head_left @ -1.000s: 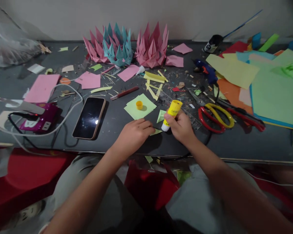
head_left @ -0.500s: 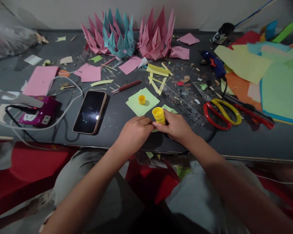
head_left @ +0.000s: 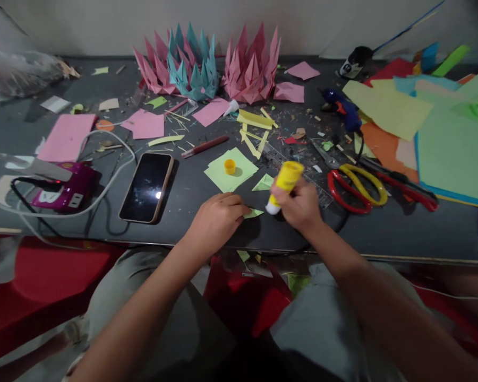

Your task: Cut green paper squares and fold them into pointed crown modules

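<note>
My right hand [head_left: 300, 204] is closed round a yellow glue stick [head_left: 289, 178], tilted with its white end down and slightly blurred. My left hand [head_left: 219, 217] pinches a small folded piece of green paper [head_left: 255, 213] against the desk; only its pointed tip shows past the fingers. Between the hands and farther back lies another folded green paper triangle [head_left: 263, 183]. The yellow glue stick cap [head_left: 230, 167] stands on a stack of light green paper squares [head_left: 231, 183] beyond my left hand.
A phone [head_left: 147, 188] and a purple power adapter [head_left: 63, 185] with cables lie left. Scissors [head_left: 358, 188], a glue gun [head_left: 342, 109] and coloured sheets [head_left: 454, 154] are on the right. Pink and blue folded-paper flowers [head_left: 250, 69] stand at the back. A clear ruler [head_left: 279, 156] lies among scraps.
My right hand has moved right with the glue stick, lifting it from beside my left hand and tilting it. The green tip in my left hand and the folded triangle now show.
</note>
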The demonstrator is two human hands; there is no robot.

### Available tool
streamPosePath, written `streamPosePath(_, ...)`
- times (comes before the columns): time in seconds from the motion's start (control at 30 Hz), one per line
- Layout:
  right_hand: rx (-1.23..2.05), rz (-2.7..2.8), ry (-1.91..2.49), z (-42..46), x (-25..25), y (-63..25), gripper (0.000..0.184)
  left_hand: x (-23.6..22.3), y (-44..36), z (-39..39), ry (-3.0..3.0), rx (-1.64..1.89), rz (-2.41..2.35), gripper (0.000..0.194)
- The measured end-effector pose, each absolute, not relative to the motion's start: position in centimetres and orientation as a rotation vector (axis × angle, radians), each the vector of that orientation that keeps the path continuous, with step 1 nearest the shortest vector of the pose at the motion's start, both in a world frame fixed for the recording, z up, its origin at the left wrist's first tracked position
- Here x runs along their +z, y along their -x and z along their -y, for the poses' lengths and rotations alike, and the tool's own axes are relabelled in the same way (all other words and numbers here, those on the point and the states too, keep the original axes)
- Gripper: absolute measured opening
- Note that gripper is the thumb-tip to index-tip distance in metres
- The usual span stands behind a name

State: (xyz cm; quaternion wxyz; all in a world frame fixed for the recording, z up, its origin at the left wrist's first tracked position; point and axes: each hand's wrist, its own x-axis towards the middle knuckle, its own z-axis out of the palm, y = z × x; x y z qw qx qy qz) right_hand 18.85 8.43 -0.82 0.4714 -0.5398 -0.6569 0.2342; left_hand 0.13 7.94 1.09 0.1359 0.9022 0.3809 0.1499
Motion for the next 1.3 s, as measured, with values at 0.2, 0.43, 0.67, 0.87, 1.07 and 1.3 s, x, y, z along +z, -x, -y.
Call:
streamPosePath(0.2, 0.396, 1.156, 1.281, -9.7, 0.5, -22.0, 0.024, 1.9, 0.9, -8.3, -2.341, 0.523, -1.158, 0.023)
streamPosePath(0.43, 0.390, 1.712, 1.373, -10.4, -0.7, -24.2, 0.058, 2.9, 0.9, -8.3, -2.029, 0.677, -1.169, 0.011)
streamPosePath(0.67, 0.140, 2.049, 1.400, -11.4, -1.3, -22.3, 0.039, 2.8, 0.3, -8.2, -1.980, 0.653, -1.163, 0.010)
streamPosePath(0.87, 0.053, 2.271, 1.450, -11.6, -1.2, -21.4, 0.041, 2.5, 0.4, -8.1, -1.986, 0.651, -1.164, 0.010)
streamPosePath(1.07, 0.189, 2.248, 1.399, -10.8, -0.6, -21.8, 0.035, 2.4, 0.5, -8.2, -1.980, 0.654, -1.180, 0.009)
streamPosePath(1.3, 0.270, 1.986, 1.517, -9.3, 0.4, -22.2, 0.020, 2.4, 0.4, -8.2, -1.922, 0.668, -1.205, 0.009)
